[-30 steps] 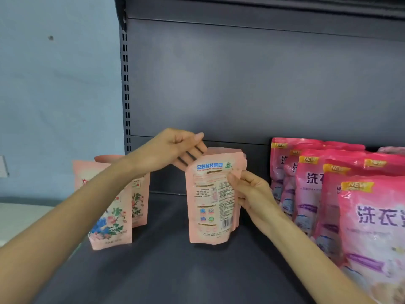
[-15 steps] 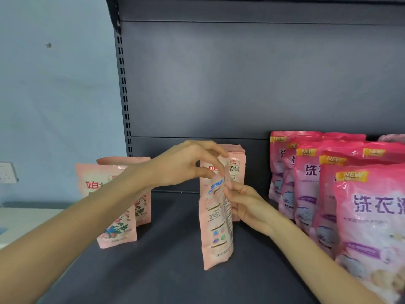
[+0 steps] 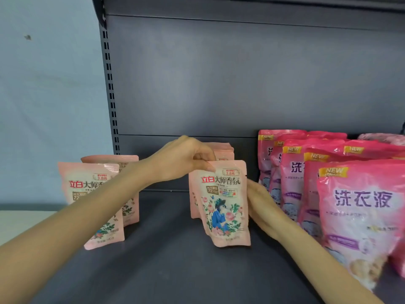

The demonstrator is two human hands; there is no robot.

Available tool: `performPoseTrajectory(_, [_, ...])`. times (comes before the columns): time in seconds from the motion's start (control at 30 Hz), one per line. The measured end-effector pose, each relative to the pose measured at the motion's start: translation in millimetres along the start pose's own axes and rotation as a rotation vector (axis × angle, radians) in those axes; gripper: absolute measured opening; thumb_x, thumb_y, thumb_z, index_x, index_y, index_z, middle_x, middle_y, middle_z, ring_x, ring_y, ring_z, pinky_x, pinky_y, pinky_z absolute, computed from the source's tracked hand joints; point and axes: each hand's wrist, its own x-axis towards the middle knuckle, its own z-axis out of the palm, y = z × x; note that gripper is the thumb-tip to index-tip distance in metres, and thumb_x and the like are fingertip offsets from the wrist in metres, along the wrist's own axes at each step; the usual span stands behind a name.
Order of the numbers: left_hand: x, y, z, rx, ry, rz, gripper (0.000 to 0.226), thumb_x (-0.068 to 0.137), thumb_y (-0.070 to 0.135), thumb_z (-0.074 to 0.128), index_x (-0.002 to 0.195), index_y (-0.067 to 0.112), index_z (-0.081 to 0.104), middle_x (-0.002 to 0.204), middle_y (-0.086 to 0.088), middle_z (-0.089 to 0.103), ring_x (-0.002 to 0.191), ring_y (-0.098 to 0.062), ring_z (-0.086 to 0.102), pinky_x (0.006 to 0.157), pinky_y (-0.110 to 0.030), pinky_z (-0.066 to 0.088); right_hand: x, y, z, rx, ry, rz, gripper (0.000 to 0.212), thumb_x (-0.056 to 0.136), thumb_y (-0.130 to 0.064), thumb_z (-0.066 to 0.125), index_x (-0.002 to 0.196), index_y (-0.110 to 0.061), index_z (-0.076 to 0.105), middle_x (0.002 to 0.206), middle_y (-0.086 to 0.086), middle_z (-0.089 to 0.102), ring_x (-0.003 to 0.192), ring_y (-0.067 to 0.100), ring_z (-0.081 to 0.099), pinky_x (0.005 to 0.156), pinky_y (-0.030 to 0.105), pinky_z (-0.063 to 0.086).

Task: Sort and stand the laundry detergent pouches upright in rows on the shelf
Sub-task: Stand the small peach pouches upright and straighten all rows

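Two hands on one peach pouch, front out, base on shelf. Left hand pinches its top seal to keep it upright; right hand, fingers flat against its side, squares it before the pouch behind.

Upright floral peach pouch, mid-shelf

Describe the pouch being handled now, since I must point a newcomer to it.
On the dark shelf, left of the bright pink bags, stand pale pink pouches in rows. It is the front pouch of the middle row, with a flower picture facing out. Unlike its neighbours, the left hand pinches its top and the right hand touches its side.
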Motion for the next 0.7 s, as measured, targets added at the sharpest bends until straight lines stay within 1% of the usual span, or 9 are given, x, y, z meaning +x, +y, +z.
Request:
performPoseTrajectory(0.07, [0.7,-1.3,2.5,-0.035,0.031,-0.023,0.009,0.083,0.023,0.068,0.078,0.03,0.065,0.078,0.021,0.065,0.073,0.004,0.062,0.068,-0.022,0.052,-0.5,-1.3,-2.4,0.04,0.042,-0.004,0.051,0.089,-0.054,0.033,0.108,-0.018,0.064,0.103,0.0,0.072,0.098,0.013,0.068,0.084,0.032,0.053])
performPoseTrajectory(0.13, [0.5,-4.9,6.5,-0.026,0.07,-0.051,0.009,0.084,0.021,0.067,0.078,0.028,0.066,0.077,0.019,0.066,0.072,0.0,0.064,0.069,-0.028,0.055,-3.0,1.5,-3.0,0.023,0.083,-0.011,0.062,0.08,-0.061,0.031,0.106,-0.015,0.063,0.102,0.002,0.072,0.095,0.013,0.068,0.082,0.032,0.055])
performPoseTrajectory(0.2, [0.3,-9.6,12.5,-0.011,0.124,-0.073,0.006,0.084,0.02,0.067,0.081,0.025,0.068,0.079,0.014,0.066,0.077,-0.004,0.064,0.074,-0.033,0.055,-8.3,8.6,0.0,-0.088,0.096,-0.059,0.043,0.086,-0.051,0.04,0.101,-0.018,0.063,0.099,0.002,0.071,0.087,0.007,0.069,0.072,0.025,0.056])
performPoseTrajectory(0.27, [0.1,-13.4,19.1,-0.048,0.199,-0.099,0.004,0.084,0.019,0.066,0.086,0.018,0.07,0.084,0.009,0.068,0.081,-0.007,0.065,0.078,-0.035,0.055,-11.6,15.5,3.5,-0.181,0.108,-0.09,0.01,0.09,-0.026,0.056,0.097,-0.021,0.06,0.098,0.004,0.069,0.078,0.001,0.068,0.062,0.017,0.053])
performPoseTrajectory(0.33, [-1.9,-17.8,27.4,-0.135,0.296,-0.136,0.008,0.084,0.018,0.066,0.089,0.014,0.069,0.088,0.008,0.068,0.083,-0.006,0.064,0.079,-0.031,0.055,-9.7,24.6,4.4,-0.239,0.112,-0.086,0.013,0.086,-0.014,0.064,0.094,-0.022,0.059,0.097,0.004,0.067,0.073,0.001,0.067,0.059,0.015,0.051])
performPoseTrajectory(0.5, [-25.9,-32.4,57.5,-0.486,0.487,-0.302,0.024,0.085,0.016,0.065,0.107,0.017,0.057,0.101,0.008,0.064,0.089,-0.004,0.064,0.07,-0.016,0.055,-5.4,37.7,5.2,-0.354,0.083,-0.01,0.007,0.085,-0.017,0.067,0.084,-0.023,0.063,0.097,-0.002,0.07,0.087,0.009,0.067,0.069,0.02,0.055])
performPoseTrajectory(0.6, [-47.3,-44.1,82.2,-0.617,0.495,-0.419,0.027,0.088,0.017,0.06,0.113,0.013,0.054,0.101,0.003,0.067,0.093,-0.009,0.065,0.079,-0.027,0.056,-4.6,38.7,3.8,-0.389,0.113,-0.011,0.009,0.086,-0.016,0.066,0.078,-0.019,0.065,0.09,-0.005,0.072,0.085,0.009,0.068,0.068,0.02,0.055])
performPoseTrajectory(0.67, [-56.2,-49.2,94.6,-0.587,0.417,-0.474,0.019,0.089,0.017,0.059,0.107,0.013,0.058,0.102,0.001,0.069,0.095,-0.012,0.066,0.082,-0.035,0.056,-1.8,38.5,2.0,-0.384,0.162,-0.024,0.013,0.086,-0.012,0.064,0.074,-0.016,0.064,0.087,-0.003,0.072,0.08,0.007,0.067,0.063,0.017,0.054])
performPoseTrajectory(0.7, [-57.8,-49.7,98.7,-0.569,0.371,-0.481,0.013,0.089,0.016,0.058,0.102,0.014,0.06,0.103,0.002,0.069,0.095,-0.012,0.066,0.081,-0.034,0.057,0.3,38.7,1.3,-0.375,0.183,-0.028,0.014,0.086,-0.01,0.064,0.073,-0.015,0.064,0.085,-0.003,0.072,0.077,0.006,0.067,0.06,0.016,0.053])
